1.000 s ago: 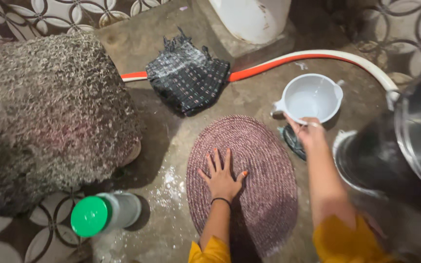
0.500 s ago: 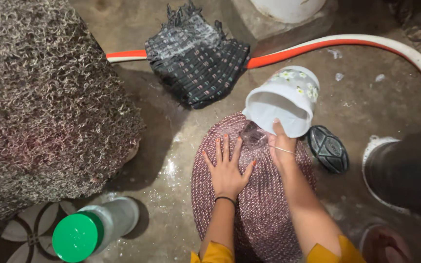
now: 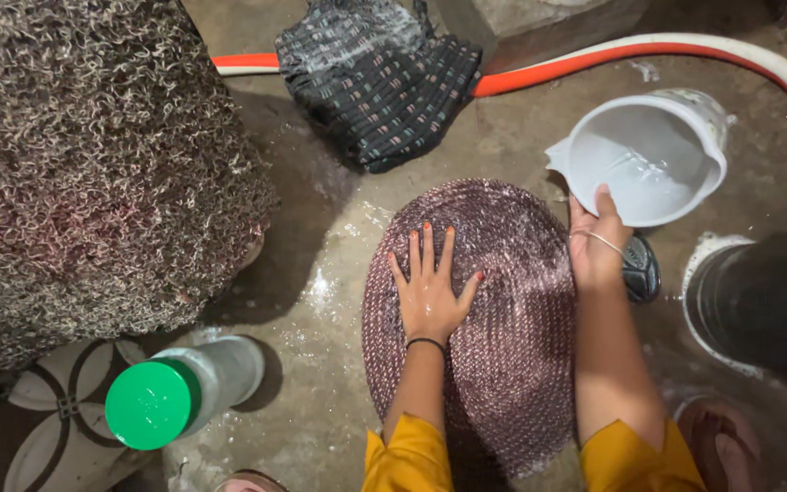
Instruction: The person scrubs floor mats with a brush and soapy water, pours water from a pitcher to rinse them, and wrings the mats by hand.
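Two hands are busy: our left hand (image 3: 432, 293) lies flat, fingers spread, on the wet oval mat (image 3: 485, 319) on the floor. Our right hand (image 3: 597, 244) grips the rim of the white jug (image 3: 649, 157), held just past the mat's far right edge, near the hose (image 3: 594, 64).

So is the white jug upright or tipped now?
Tipped. The jug leans with its mouth toward the camera, so its inside shows, held at the rim by the right hand. Only a little water seems left.
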